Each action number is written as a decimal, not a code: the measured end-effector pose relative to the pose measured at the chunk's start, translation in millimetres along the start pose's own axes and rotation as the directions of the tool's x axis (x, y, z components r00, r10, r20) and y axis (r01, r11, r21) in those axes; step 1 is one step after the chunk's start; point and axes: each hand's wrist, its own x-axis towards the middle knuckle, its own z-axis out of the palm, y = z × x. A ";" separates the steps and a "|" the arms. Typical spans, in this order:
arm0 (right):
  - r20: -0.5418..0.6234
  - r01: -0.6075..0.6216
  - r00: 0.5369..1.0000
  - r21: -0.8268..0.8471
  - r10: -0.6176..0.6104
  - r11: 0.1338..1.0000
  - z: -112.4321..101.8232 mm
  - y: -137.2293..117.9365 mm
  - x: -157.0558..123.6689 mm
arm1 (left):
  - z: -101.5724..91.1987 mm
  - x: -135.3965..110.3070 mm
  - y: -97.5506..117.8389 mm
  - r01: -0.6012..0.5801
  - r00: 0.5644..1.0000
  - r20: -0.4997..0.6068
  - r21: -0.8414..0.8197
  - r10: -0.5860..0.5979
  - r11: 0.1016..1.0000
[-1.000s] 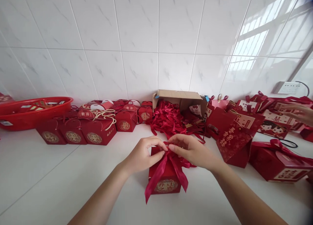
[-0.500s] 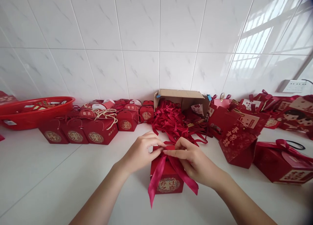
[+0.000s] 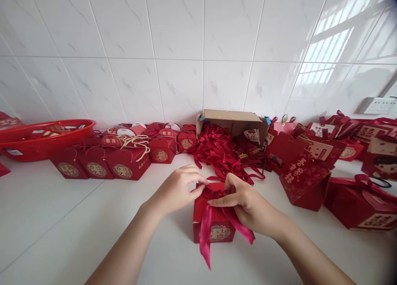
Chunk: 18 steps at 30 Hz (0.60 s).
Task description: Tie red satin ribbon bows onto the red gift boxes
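A small red gift box (image 3: 217, 221) with a round gold emblem on its front stands on the white table before me. Dark pink satin ribbon (image 3: 205, 233) lies over its top, with two tails hanging down the front. At the top left of the box, my left hand (image 3: 176, 192) pinches the ribbon between thumb and forefinger. My right hand (image 3: 249, 206) grips the ribbon from the right, its index finger extended across the gathered part and the other fingers curled. Its thumb and the ribbon's crossing point are partly hidden.
Behind the box, a cardboard carton (image 3: 232, 116) on its side spills a heap of red ribbons (image 3: 217, 146). Several finished-looking red boxes (image 3: 127, 165) line the left, beside a red plastic basin (image 3: 46, 144). More red boxes (image 3: 305, 181) crowd the right. A tiled wall (image 3: 176, 86) closes the back.
My right index finger has moved slightly down across the ribbon. The left ribbon tail has swung right and hangs straighter. My left hand has shifted slightly left, still pinching.
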 end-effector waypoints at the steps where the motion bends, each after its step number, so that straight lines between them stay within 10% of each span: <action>1: -0.006 0.006 1.000 0.010 -0.006 1.000 0.3 0.9 -0.3 | 0.2 -0.2 0.6 0.008 1.000 0.001 0.002 -0.008 1.000; 18: -0.087 0.065 0.995 0.129 -0.054 0.990 5.6 6.8 -1.8 | 11.0 0.8 10.1 0.060 0.997 0.064 -0.119 -0.053 0.991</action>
